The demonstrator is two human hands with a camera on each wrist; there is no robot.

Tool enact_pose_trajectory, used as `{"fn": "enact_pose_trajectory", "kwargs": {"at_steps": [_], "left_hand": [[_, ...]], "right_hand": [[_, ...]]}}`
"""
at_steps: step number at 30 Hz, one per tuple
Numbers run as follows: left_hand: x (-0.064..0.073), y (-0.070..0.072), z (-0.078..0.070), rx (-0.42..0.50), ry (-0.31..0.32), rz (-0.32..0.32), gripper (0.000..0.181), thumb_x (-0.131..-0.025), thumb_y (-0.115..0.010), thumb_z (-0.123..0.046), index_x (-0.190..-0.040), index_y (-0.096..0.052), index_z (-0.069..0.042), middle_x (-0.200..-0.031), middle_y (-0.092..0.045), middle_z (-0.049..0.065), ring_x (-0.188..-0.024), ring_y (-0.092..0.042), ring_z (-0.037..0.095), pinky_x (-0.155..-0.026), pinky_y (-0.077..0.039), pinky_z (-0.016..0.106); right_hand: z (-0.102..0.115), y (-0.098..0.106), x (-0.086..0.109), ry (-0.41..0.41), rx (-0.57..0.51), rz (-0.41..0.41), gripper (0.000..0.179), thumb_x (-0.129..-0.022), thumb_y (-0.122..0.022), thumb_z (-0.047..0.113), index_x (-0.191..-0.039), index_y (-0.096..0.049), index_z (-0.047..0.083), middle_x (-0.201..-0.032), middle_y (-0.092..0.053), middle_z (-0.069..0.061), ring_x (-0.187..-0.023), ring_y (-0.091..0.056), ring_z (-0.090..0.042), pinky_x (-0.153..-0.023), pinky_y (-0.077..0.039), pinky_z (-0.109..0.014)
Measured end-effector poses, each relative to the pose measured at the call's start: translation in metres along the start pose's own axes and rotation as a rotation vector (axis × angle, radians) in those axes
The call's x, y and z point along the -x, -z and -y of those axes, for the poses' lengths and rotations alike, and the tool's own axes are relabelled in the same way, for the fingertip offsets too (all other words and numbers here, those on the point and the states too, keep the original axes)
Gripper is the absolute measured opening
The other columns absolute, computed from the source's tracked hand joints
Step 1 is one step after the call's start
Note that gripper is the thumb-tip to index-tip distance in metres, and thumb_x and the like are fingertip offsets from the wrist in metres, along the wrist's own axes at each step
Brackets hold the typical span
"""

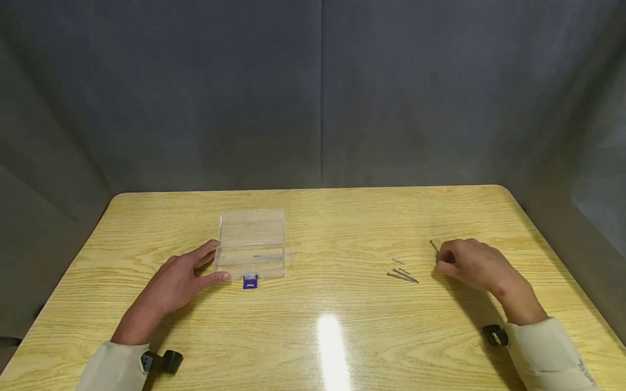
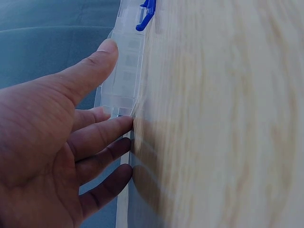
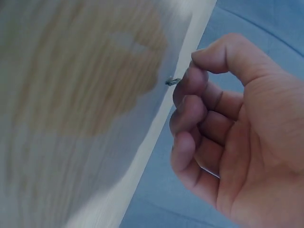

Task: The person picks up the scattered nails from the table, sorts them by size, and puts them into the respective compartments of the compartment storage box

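Note:
A clear plastic case (image 1: pixel 251 227) lies with its lid folded back, a blue latch (image 1: pixel 250 281) at its front. One thin nail (image 1: pixel 264 256) shows inside its base. My left hand (image 1: pixel 178 279) rests at the case's left side, thumb along the front corner and fingers spread by the left wall. In the left wrist view, that thumb (image 2: pixel 97 64) lies against the clear wall. Over on the right, the curled fingers of my right hand (image 1: pixel 471 266) pinch a dark nail (image 1: pixel 433 245), its head end sticking out past the index finger. The fingers hide its other end.
Several loose nails (image 1: pixel 402 276) lie on the wooden table (image 1: pixel 293 320) left of my right hand. A smaller, lighter nail (image 1: pixel 398 262) lies just behind them. Grey partition walls (image 1: pixel 318 108) enclose the table at the back and sides.

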State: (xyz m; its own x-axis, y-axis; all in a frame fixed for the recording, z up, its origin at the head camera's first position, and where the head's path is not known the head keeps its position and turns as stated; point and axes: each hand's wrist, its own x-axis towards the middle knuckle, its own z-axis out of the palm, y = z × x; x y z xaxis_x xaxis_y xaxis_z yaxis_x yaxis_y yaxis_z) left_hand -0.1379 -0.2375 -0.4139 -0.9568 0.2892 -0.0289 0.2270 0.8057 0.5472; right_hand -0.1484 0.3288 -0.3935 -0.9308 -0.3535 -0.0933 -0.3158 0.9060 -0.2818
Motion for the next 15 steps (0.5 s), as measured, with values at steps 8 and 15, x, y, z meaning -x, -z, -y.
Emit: {"fn": "enact_pose_trajectory", "kwargs": {"at_steps": [8, 15], "left_hand": [[0.000, -0.001, -0.001, -0.004, 0.018, 0.001, 0.090, -0.093, -0.071, -0.055, -0.159, -0.038, -0.003, -0.139, -0.060, 0.019, -0.135, -0.046, 0.049, -0.102, -0.043, 0.065], [0.000, 0.000, -0.001, -0.003, 0.014, -0.001, 0.089, -0.094, -0.072, -0.053, -0.159, -0.038, -0.003, -0.139, -0.060, 0.020, -0.135, -0.046, 0.048, -0.102, -0.043, 0.065]], "right_hand": [[-0.010, 0.007, 0.000, -0.091, 0.023, -0.030, 0.012, -0.098, -0.065, 0.017, -0.087, -0.069, 0.014, -0.076, -0.061, 0.007, -0.061, -0.048, -0.013, -0.055, -0.041, -0.034], [-0.016, 0.007, 0.002, -0.167, 0.050, -0.015, 0.016, -0.097, -0.068, 0.022, -0.083, -0.069, 0.014, -0.073, -0.061, 0.006, -0.061, -0.048, -0.014, -0.055, -0.040, -0.035]]}}
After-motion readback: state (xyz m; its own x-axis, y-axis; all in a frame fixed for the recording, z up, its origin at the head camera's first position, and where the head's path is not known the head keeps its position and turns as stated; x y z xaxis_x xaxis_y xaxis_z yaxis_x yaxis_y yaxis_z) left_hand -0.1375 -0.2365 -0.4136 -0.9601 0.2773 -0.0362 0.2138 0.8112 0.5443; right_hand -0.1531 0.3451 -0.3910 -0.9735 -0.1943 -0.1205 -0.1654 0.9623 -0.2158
